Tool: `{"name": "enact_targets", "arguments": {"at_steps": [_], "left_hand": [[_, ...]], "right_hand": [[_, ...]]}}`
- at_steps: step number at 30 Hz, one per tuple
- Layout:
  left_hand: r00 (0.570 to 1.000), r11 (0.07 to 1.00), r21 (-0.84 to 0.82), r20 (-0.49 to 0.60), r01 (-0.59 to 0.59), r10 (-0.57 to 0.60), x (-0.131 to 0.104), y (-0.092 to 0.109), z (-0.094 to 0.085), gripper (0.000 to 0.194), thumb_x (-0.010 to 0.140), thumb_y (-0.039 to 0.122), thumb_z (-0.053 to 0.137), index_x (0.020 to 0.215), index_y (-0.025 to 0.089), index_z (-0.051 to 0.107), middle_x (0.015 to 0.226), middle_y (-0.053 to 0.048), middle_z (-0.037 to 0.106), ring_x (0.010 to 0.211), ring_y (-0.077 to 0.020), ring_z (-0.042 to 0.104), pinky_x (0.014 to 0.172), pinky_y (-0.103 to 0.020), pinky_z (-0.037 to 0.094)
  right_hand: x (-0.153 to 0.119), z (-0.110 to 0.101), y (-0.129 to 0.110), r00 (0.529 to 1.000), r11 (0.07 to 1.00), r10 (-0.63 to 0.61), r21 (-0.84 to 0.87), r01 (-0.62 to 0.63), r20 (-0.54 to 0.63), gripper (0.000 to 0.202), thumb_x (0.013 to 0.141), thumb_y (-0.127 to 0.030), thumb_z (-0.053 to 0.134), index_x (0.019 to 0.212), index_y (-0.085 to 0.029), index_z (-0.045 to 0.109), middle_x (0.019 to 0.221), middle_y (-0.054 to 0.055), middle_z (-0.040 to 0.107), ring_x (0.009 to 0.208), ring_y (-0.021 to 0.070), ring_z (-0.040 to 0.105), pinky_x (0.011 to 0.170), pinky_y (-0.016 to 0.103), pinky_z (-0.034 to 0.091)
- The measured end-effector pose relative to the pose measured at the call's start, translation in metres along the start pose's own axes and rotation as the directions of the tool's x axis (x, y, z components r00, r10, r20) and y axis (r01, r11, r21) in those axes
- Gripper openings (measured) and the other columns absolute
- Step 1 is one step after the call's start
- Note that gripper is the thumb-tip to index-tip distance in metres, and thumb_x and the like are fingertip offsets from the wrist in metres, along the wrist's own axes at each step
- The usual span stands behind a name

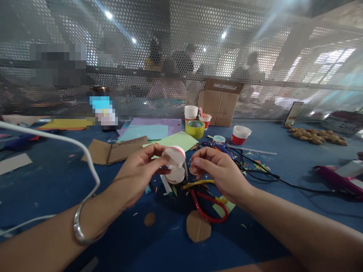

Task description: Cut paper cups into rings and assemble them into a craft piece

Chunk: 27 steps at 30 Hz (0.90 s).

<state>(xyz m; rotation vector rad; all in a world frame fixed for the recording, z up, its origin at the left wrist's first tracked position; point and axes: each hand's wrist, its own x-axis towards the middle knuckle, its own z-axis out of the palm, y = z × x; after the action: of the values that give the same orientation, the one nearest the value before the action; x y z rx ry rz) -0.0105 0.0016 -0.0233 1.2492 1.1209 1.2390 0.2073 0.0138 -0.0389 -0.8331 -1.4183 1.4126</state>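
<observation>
Between thumb and fingers, my left hand (141,170) grips a small white paper piece with two rounded parts and a red edge (175,158). My right hand (217,170) is just to its right, thumb and fingers curled together; whether something small sits in the pinch is too unclear to tell. Beneath the hands lie red-handled scissors (208,211), a yellow-handled tool (198,184) and a whitish marker (166,185). Nearer the front edge are a larger cardboard disc (198,226) and a smaller one (149,219).
Behind the hands stand paper cups (241,135), yellow tape (194,129) and a cardboard box (219,102). Coloured paper (144,132) and folded cardboard (124,151) lie left. A black cable (279,181) and a purple glue gun (337,181) are right; a white cable (85,151) crosses left.
</observation>
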Motion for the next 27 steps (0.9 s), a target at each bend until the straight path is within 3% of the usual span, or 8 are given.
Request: {"name": "enact_targets", "arguments": {"at_steps": [4, 7, 10, 13, 18, 21, 24, 27], "left_hand": [[0.989, 0.999, 0.005, -0.144, -0.039, 0.039, 0.006, 0.000, -0.006, 0.035, 0.082, 0.039, 0.080, 0.110, 0.019, 0.078, 0.103, -0.008, 0.079, 0.088, -0.0222, 0.071, 0.068, -0.029, 0.059], [0.979, 0.997, 0.027, -0.190, -0.066, 0.070, 0.009, 0.000, -0.007, 0.040, 0.077, 0.033, 0.080, 0.113, 0.018, 0.074, 0.103, -0.006, 0.079, 0.087, -0.0211, 0.071, 0.067, -0.028, 0.055], [0.966, 0.995, 0.017, -0.240, -0.095, 0.096, 0.011, 0.000, -0.006, 0.043, 0.069, 0.026, 0.081, 0.110, 0.017, 0.069, 0.098, -0.005, 0.078, 0.089, -0.0212, 0.071, 0.077, -0.030, 0.054], [0.952, 0.993, 0.056, -0.284, -0.100, 0.112, 0.011, 0.001, -0.006, 0.037, 0.067, 0.027, 0.082, 0.101, 0.018, 0.069, 0.096, -0.005, 0.078, 0.095, -0.0247, 0.071, 0.086, -0.034, 0.054], [0.927, 0.974, 0.174, -0.318, -0.149, 0.198, 0.012, -0.001, -0.008, 0.020, 0.076, 0.036, 0.077, 0.087, 0.020, 0.073, 0.100, -0.006, 0.076, 0.106, -0.0267, 0.067, 0.095, -0.036, 0.053], [0.936, 0.986, 0.123, -0.322, -0.111, 0.146, 0.013, -0.003, -0.009, 0.022, 0.080, 0.038, 0.075, 0.092, 0.020, 0.071, 0.106, -0.005, 0.072, 0.100, -0.0244, 0.067, 0.082, -0.033, 0.058], [0.952, 0.998, 0.039, -0.301, -0.054, 0.063, 0.011, -0.002, -0.008, 0.026, 0.082, 0.036, 0.073, 0.102, 0.022, 0.064, 0.104, -0.004, 0.066, 0.087, -0.0233, 0.069, 0.060, -0.031, 0.060], [0.957, 0.999, 0.020, -0.287, -0.032, 0.037, 0.008, 0.001, -0.006, 0.033, 0.083, 0.032, 0.074, 0.110, 0.024, 0.057, 0.104, -0.003, 0.064, 0.082, -0.0224, 0.072, 0.051, -0.028, 0.059]], "right_hand": [[0.010, -0.015, -0.008, 0.988, 0.976, -0.095, -0.207, 0.068, -0.123, 0.021, 0.089, -0.038, 0.074, 0.091, -0.018, 0.068, 0.076, -0.002, 0.065, 0.067, 0.0124, 0.062, 0.062, 0.025, 0.053], [0.016, -0.028, -0.014, 0.986, 0.898, -0.138, -0.431, 0.084, -0.097, 0.018, 0.091, -0.036, 0.069, 0.093, -0.018, 0.068, 0.074, -0.001, 0.065, 0.067, 0.0146, 0.062, 0.061, 0.027, 0.051], [0.018, -0.037, -0.018, 0.988, 0.710, -0.149, -0.692, 0.131, 0.034, 0.011, 0.091, -0.028, 0.065, 0.087, -0.019, 0.068, 0.076, 0.000, 0.067, 0.068, 0.0143, 0.060, 0.062, 0.027, 0.046], [0.017, -0.039, -0.022, 0.990, 0.559, -0.047, -0.818, 0.137, 0.134, 0.011, 0.092, -0.023, 0.063, 0.083, -0.019, 0.068, 0.070, -0.002, 0.065, 0.065, 0.0132, 0.057, 0.061, 0.026, 0.042], [0.016, -0.042, -0.033, 0.994, 0.258, 0.071, -0.964, 0.057, 0.078, 0.011, 0.095, -0.023, 0.061, 0.089, -0.020, 0.070, 0.076, -0.001, 0.071, 0.068, 0.0138, 0.061, 0.060, 0.026, 0.038], [0.016, -0.047, -0.036, 0.991, 0.083, 0.135, -0.997, 0.008, 0.020, 0.013, 0.095, -0.023, 0.061, 0.087, -0.020, 0.070, 0.080, 0.001, 0.074, 0.070, 0.0151, 0.063, 0.060, 0.027, 0.034], [0.015, -0.050, -0.038, 0.983, 0.026, 0.185, -1.000, 0.011, 0.016, 0.014, 0.093, -0.025, 0.065, 0.083, -0.019, 0.071, 0.081, 0.003, 0.075, 0.070, 0.0165, 0.064, 0.058, 0.028, 0.031], [0.014, -0.048, -0.039, 0.981, -0.038, 0.193, -0.999, 0.001, -0.006, 0.013, 0.093, -0.024, 0.063, 0.083, -0.020, 0.071, 0.082, 0.005, 0.075, 0.072, 0.0185, 0.065, 0.056, 0.029, 0.028]]}}
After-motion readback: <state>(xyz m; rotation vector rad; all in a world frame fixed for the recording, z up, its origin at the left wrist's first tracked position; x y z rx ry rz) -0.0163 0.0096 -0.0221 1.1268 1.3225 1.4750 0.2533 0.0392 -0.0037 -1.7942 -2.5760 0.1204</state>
